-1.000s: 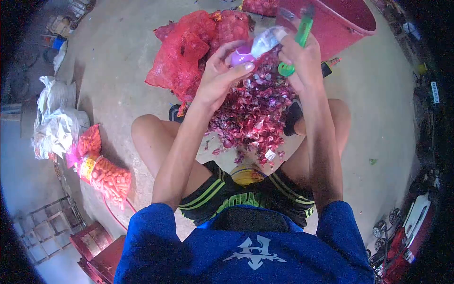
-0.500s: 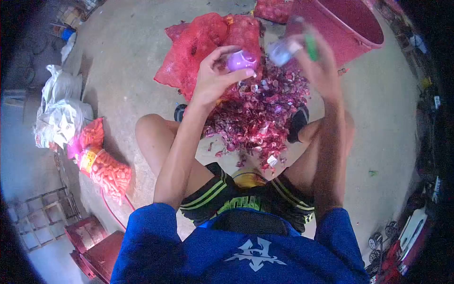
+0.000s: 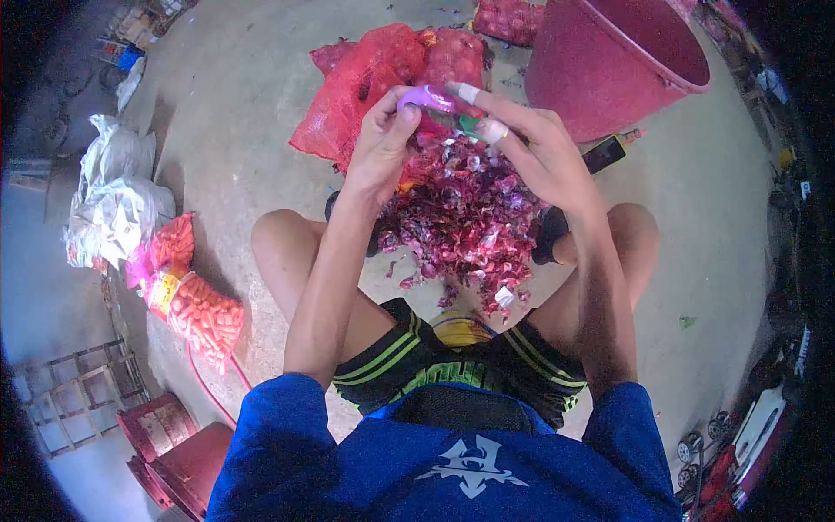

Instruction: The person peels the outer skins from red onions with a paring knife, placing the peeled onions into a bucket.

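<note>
My left hand point(image 3: 376, 155) grips a shiny purple onion point(image 3: 426, 97) between thumb and fingers, above a heap of red onion skins point(image 3: 474, 217). My right hand point(image 3: 548, 157), with white wrapping on its fingertips, is closed around a small green tool point(image 3: 470, 125). Its working end is hidden close to the onion. The right index fingertip reaches the onion's right side. Behind both hands lies a red mesh sack point(image 3: 361, 83) with onions in it.
A large maroon tub point(image 3: 565, 74) stands at the upper right, with a phone point(image 3: 604, 155) on the floor below it. Another onion sack point(image 3: 509, 19) lies at the back. To the left are white sacks point(image 3: 126, 213) and a bag of orange-pink pieces point(image 3: 204, 313).
My right hand has swung left from beside the tub to the onion. The pale bluish piece at its fingers is gone. The left hand has turned the onion, and the phone has come into view.
</note>
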Motion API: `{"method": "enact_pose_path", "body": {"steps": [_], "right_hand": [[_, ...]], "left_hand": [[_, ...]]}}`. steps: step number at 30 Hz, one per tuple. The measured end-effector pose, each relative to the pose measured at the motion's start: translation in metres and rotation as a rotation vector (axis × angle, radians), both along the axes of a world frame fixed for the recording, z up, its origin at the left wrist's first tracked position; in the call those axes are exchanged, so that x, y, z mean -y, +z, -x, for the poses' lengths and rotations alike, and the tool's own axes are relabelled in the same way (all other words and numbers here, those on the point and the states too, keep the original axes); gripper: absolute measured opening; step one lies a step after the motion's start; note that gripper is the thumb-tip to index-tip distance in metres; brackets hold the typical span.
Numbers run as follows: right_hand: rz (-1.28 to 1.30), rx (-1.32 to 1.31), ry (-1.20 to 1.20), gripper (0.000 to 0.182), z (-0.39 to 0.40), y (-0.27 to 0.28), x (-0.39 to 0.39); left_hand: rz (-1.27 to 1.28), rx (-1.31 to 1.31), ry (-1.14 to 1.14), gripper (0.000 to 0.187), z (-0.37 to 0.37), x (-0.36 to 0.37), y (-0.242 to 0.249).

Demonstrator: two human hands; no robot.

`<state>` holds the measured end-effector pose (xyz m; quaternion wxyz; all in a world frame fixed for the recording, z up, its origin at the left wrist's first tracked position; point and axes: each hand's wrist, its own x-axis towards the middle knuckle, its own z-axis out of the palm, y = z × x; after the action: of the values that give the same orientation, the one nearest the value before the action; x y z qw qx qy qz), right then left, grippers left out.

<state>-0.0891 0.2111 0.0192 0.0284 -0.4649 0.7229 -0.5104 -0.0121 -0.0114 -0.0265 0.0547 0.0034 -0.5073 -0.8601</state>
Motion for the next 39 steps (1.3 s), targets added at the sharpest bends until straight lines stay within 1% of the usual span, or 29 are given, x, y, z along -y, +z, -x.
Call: {"method": "enact_pose_path", "body": {"steps": [3, 5, 6, 7, 8, 9, 10, 12, 13, 15, 16, 17, 18, 19, 20, 21, 22, 23, 24, 26, 27, 29, 30, 32, 33, 35, 37, 38, 39], "right_hand": [[-0.033, 0.083, 0.012, 0.044, -0.006, 0.012, -0.001], [-0.08, 0.114, 0.0, 0.045, -0.008, 0.019, -0.002], [-0.126, 0.144, -0.011, 0.046, -0.009, 0.02, -0.002], [-0.127, 0.146, -0.014, 0.046, -0.008, 0.016, -0.002], [-0.063, 0.076, -0.002, 0.046, -0.005, 0.008, -0.001], [0.001, 0.004, 0.011, 0.046, -0.005, 0.007, 0.0], [0.002, 0.005, 0.011, 0.046, -0.004, 0.007, -0.001], [-0.127, 0.083, 0.01, 0.045, -0.006, 0.011, -0.005], [-0.127, 0.085, 0.007, 0.045, -0.006, 0.01, -0.006], [-0.047, 0.032, -0.029, 0.041, -0.004, 0.007, -0.005], [-0.046, 0.034, -0.029, 0.041, -0.003, 0.007, -0.003], [0.033, 0.063, -0.106, 0.039, -0.002, 0.007, -0.002], [0.112, 0.091, -0.184, 0.038, 0.0, 0.006, -0.001], [0.116, 0.202, -0.226, 0.039, 0.005, -0.001, -0.006], [0.118, 0.201, -0.23, 0.039, 0.011, -0.006, -0.008], [0.128, 0.26, -0.285, 0.041, 0.018, -0.011, -0.009], [0.139, 0.319, -0.337, 0.043, 0.022, -0.015, -0.012], [0.158, 0.342, -0.294, 0.05, 0.024, -0.02, -0.016], [0.163, 0.343, -0.293, 0.05, 0.025, -0.026, -0.012], [0.263, 0.073, -0.368, 0.06, 0.029, -0.035, -0.008], [0.262, 0.07, -0.37, 0.06, 0.021, -0.022, -0.01], [0.107, 0.22, -0.322, 0.069, -0.005, 0.017, -0.011], [0.106, 0.223, -0.324, 0.069, -0.008, 0.016, -0.008], [0.259, 0.247, -0.281, 0.074, -0.014, 0.01, -0.002], [0.272, 0.182, -0.292, 0.071, -0.011, 0.002, 0.002], [0.278, 0.174, -0.276, 0.068, -0.007, -0.006, 0.002], [0.29, 0.168, -0.251, 0.065, -0.007, -0.006, 0.004], [0.33, 0.206, -0.237, 0.063, -0.007, -0.005, 0.003], [0.369, 0.243, -0.222, 0.06, -0.006, -0.002, 0.003]], "left_hand": [[-0.028, 0.032, 0.033, 0.048, -0.001, -0.001, 0.0], [0.128, 0.003, 0.004, 0.064, 0.001, 0.004, -0.01], [0.127, 0.005, 0.002, 0.064, 0.001, 0.003, -0.007], [0.073, 0.021, 0.016, 0.056, 0.001, 0.0, -0.005], [0.018, 0.038, 0.03, 0.047, 0.0, -0.002, -0.002], [0.019, 0.038, 0.029, 0.047, 0.001, -0.002, -0.003], [0.02, 0.031, 0.041, 0.048, 0.003, -0.003, -0.004], [0.02, 0.027, 0.049, 0.049, 0.003, -0.003, -0.005], [0.016, 0.039, 0.03, 0.05, 0.003, -0.002, -0.004], [0.013, 0.051, 0.009, 0.051, 0.003, -0.001, -0.002], [0.044, 0.01, -0.029, 0.055, 0.003, 0.0, -0.003], [0.075, -0.031, -0.068, 0.06, 0.003, 0.001, -0.003], [0.077, -0.029, -0.07, 0.06, 0.0, -0.004, 0.003], [-0.022, 0.016, -0.074, 0.064, -0.003, -0.01, 0.008], [-0.12, 0.061, -0.08, 0.069, -0.004, -0.017, 0.012], [-0.12, 0.062, -0.084, 0.069, -0.002, -0.02, 0.011], [-0.233, 0.094, -0.105, 0.071, -0.001, -0.024, 0.01], [-0.344, 0.127, -0.124, 0.073, 0.0, -0.024, 0.009], [-0.34, 0.127, -0.123, 0.073, 0.001, -0.021, 0.005], [-0.228, 0.082, -0.161, 0.077, 0.007, -0.015, -0.006], [-0.228, 0.079, -0.163, 0.077, 0.009, -0.014, -0.008], [-0.312, 0.101, -0.122, 0.064, 0.01, -0.015, -0.011], [-0.313, 0.104, -0.123, 0.064, 0.01, -0.017, -0.011], [-0.301, 0.127, -0.014, 0.055, 0.012, -0.021, -0.011], [-0.302, 0.128, -0.019, 0.055, 0.011, -0.024, -0.005], [-0.378, 0.051, -0.14, 0.054, 0.008, -0.028, 0.01], [-0.337, 0.042, -0.101, 0.058, 0.01, -0.032, 0.003], [-0.298, 0.033, -0.064, 0.062, 0.01, -0.033, 0.0], [-0.297, 0.033, -0.064, 0.062, 0.01, -0.033, 0.002]]}}
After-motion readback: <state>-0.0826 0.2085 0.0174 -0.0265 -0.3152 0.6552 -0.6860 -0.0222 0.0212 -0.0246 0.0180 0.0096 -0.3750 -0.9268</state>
